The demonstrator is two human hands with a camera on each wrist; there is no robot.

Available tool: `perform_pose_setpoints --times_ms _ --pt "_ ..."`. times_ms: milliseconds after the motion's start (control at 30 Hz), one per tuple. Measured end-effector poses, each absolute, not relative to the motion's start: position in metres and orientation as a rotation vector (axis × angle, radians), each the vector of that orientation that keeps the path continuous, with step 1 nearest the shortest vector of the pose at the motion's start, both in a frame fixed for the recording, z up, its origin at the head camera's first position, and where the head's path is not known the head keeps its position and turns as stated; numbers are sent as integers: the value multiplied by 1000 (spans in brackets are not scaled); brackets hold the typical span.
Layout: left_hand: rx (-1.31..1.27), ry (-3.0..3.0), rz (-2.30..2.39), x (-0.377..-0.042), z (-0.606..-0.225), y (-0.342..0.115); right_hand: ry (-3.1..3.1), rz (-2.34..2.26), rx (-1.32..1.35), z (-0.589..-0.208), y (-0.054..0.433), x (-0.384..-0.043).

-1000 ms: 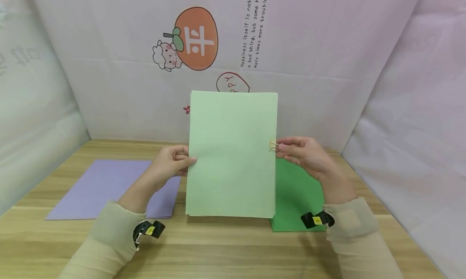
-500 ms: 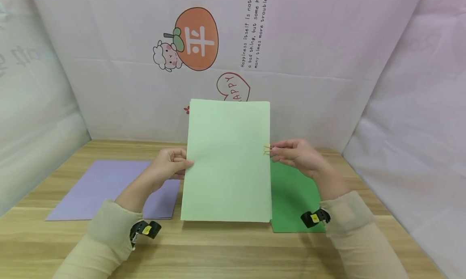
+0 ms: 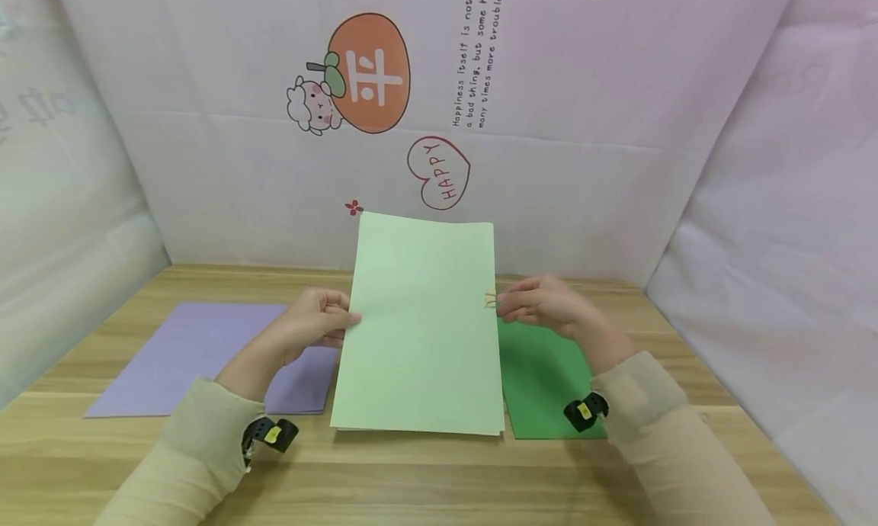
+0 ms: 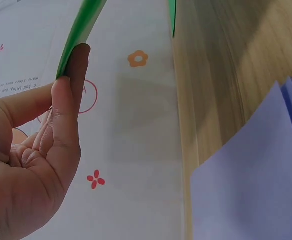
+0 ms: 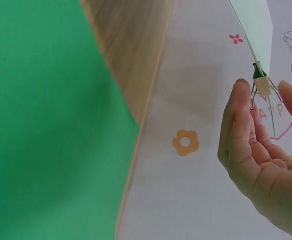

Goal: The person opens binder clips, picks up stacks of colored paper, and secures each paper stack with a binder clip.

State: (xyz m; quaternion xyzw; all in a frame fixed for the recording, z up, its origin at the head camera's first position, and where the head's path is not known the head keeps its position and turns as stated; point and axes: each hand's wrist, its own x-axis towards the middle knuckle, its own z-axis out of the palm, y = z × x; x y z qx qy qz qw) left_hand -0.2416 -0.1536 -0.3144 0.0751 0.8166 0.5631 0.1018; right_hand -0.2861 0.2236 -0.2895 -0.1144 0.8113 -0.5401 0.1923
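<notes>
Left hand [image 3: 314, 317] pinching green sheets [image 3: 420, 328], right hand [image 3: 545, 308] (at clip [image 5: 262, 85])

Your head view is bright, the pale green sheets [image 3: 418, 328] softly lit, shadows below your sleeves [image 3: 180, 453]; your 2 wrist views are dimmer, grey shadow patching the backdrop [image 4: 146, 205].

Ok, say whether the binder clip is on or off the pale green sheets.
On: in the right wrist view, the binder clip straddles one edge of the pale green sheets.
</notes>
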Motion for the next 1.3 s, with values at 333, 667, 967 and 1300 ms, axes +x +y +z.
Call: perform_pose_setpoints --times_ms 333,667,967,1300 --pt "204 2400 1600 -246 -324 -155 2318 -1441 -271 -304 216 -292" --pt "173 2400 1563 -250 -332 -152 2364 -1380 -224 -314 212 -301" --pt "204 2406 1531 -253 -338 -151 2383 -1358 -184 -324 200 -305" --pt "176 2384 1517 -259 -345 -150 2414 -1291 -134 -332 194 -312"
